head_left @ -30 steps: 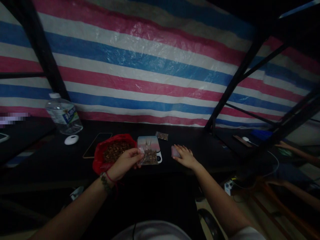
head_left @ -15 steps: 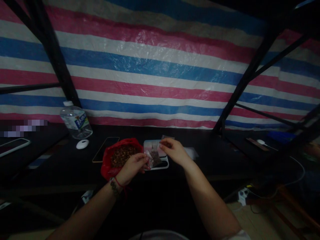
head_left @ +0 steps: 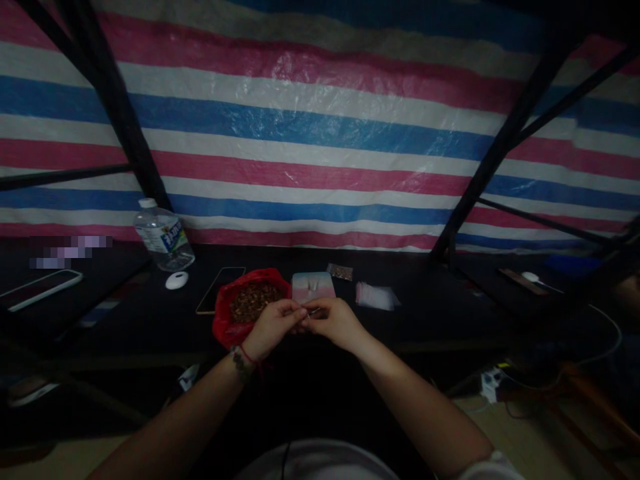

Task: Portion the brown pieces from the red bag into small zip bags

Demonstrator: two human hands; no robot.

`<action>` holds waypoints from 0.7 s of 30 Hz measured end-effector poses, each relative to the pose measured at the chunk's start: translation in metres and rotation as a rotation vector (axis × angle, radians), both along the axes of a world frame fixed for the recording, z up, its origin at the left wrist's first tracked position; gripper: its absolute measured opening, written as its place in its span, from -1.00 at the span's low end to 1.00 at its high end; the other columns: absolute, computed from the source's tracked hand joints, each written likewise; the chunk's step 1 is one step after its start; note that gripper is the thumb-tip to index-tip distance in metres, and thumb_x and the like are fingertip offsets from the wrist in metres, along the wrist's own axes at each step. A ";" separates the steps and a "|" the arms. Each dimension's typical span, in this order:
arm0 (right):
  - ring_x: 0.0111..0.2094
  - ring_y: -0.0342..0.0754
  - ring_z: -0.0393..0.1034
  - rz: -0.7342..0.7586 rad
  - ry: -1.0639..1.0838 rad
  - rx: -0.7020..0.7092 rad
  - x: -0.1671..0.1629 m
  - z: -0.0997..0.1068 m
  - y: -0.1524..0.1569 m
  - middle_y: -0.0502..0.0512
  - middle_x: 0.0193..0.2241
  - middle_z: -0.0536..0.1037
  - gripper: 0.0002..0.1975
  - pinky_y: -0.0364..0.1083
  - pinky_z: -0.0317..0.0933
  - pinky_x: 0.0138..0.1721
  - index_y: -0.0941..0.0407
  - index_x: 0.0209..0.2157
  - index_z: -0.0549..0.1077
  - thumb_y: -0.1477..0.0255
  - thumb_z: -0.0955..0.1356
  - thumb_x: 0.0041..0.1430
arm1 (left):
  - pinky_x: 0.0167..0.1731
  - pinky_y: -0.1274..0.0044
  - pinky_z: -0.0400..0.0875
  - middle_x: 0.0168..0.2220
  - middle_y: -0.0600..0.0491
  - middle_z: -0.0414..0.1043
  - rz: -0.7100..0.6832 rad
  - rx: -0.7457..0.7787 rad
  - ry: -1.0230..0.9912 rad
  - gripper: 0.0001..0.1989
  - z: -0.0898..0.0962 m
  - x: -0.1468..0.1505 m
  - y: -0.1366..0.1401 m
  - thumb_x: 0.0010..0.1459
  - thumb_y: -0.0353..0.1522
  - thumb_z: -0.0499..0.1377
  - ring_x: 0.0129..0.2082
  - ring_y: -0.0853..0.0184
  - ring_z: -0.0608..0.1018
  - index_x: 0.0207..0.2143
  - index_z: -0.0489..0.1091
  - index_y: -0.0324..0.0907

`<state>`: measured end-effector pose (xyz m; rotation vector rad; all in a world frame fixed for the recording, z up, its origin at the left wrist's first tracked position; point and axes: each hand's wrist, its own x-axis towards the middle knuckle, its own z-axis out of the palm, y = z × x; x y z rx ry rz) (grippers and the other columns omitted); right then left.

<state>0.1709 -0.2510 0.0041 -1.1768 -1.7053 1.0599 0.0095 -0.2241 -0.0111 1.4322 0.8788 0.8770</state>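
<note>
My left hand [head_left: 277,323] and my right hand [head_left: 334,322] meet at the table's front, fingertips pinched together. Between them is a small clear plastic bag, mostly hidden by the fingers. Just behind my hands lies a small flat scale [head_left: 313,283] with a pale, shiny top; its front part is covered. Left of it, beside my left hand, an open red plastic bag [head_left: 223,321] holds loose brown dried bits [head_left: 254,300]. A filled clear bag [head_left: 340,271] of brown bits lies behind and right of the scale. Flat clear bags [head_left: 376,297] are stacked to the right.
A phone [head_left: 219,291] lies behind the red bag. Farther left are a white oval case [head_left: 177,280], a clear plastic bottle [head_left: 164,239] and another phone [head_left: 43,290]. Black metal frame bars [head_left: 120,113] and a striped plastic sheet [head_left: 310,140] stand behind the table.
The filled bag, earlier on the scale, is now on the table behind it. My right hand has moved left and down to meet my left hand at the clear bag.
</note>
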 end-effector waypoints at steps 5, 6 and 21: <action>-0.49 -0.13 0.41 0.005 0.147 -0.153 0.000 0.003 -0.001 0.03 -0.49 0.56 -0.76 -0.15 0.29 -0.44 0.14 -0.28 0.57 0.39 0.36 -0.02 | -0.57 0.63 0.27 -0.60 0.12 0.37 0.039 -0.014 -0.008 -0.69 -0.004 0.002 0.000 -0.04 -0.16 0.23 -0.61 0.46 0.41 -0.49 0.34 -0.26; -0.48 -0.13 0.41 -0.006 0.169 -0.179 0.001 0.003 0.000 0.03 -0.48 0.56 -0.75 -0.14 0.30 -0.43 0.14 -0.28 0.57 0.36 0.37 -0.02 | -0.58 0.63 0.26 -0.61 0.12 0.37 0.050 -0.008 -0.002 -0.69 -0.004 0.003 0.000 -0.04 -0.16 0.22 -0.62 0.46 0.41 -0.49 0.34 -0.26; -0.51 -0.15 0.40 -0.007 0.080 -0.090 0.002 -0.003 0.005 0.02 -0.51 0.57 -0.79 -0.18 0.25 -0.45 0.16 -0.36 0.58 0.41 0.36 -0.06 | -0.58 0.62 0.29 -0.63 0.12 0.35 0.023 0.067 0.046 -0.64 -0.002 0.002 -0.004 -0.04 -0.11 0.21 -0.64 0.47 0.39 -0.53 0.33 -0.26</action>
